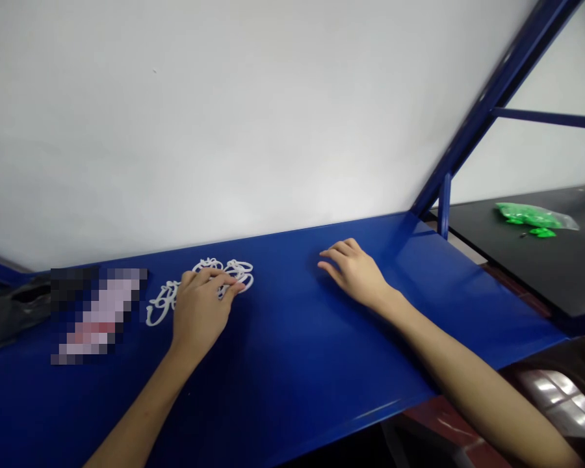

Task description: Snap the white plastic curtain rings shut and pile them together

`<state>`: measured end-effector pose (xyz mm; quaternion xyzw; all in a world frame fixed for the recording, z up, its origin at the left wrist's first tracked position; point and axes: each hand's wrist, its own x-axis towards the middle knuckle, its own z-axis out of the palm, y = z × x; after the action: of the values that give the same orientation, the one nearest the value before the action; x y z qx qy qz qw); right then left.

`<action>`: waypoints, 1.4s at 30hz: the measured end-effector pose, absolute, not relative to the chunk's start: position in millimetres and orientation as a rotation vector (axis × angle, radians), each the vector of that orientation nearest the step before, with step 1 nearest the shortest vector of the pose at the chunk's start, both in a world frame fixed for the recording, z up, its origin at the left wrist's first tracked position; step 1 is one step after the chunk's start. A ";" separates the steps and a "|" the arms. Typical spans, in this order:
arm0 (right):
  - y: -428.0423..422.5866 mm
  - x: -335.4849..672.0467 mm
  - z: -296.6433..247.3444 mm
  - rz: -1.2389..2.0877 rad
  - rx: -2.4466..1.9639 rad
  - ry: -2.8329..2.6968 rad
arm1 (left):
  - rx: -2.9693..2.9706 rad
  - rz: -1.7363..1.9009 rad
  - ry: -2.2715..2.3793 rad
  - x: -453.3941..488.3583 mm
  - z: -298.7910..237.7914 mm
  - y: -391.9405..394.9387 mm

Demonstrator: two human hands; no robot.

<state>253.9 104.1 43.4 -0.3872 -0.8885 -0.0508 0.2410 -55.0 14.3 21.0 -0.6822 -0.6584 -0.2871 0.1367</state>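
Several thin white loops (166,294), tangled in a loose pile, lie on the blue tabletop (292,351). They look like plastic rings with small curled ends; their exact kind is unclear. My left hand (202,309) reaches over the pile and covers its middle. Its thumb and forefinger are pinched together at a white loop on the right side of the pile. To the right, my right hand (353,270) hovers low over the blue surface, holding nothing. Its fingers are loosely stretched, with the thumb apart from them.
Left of the pile lies a pixelated pinkish item (102,312), beside a black plastic bag (17,309). A white wall (273,117) stands behind. Blue metal posts (478,110) rise at the right. Beyond them, a black table (531,266) carries a clear bag of green pieces (531,216).
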 end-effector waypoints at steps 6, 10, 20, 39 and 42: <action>86.9 235.3 36.8 0.170 -0.761 -2.584 | -1.896 -1.014 -1.878 -44.6 34.1 9.9; 72.2 222.9 32.8 0.475 -0.665 -2.543 | -2.042 -1.091 -1.595 -30.7 33.9 6.1; 52.4 205.7 30.6 1.195 -0.826 -1.922 | -2.504 -0.993 -1.002 15.4 21.6 -10.0; 48.7 212.1 29.8 0.900 -0.516 -2.156 | -2.484 -1.323 -1.560 16.4 12.8 -8.7; 47.4 214.4 30.7 0.800 -0.432 -2.239 | -2.502 -1.247 -1.392 14.7 12.5 -9.2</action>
<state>214.4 47.4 30.7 -0.1670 -0.8663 0.3097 0.3545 14.7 -9.2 12.5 -0.8011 -0.4458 -0.3993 0.0091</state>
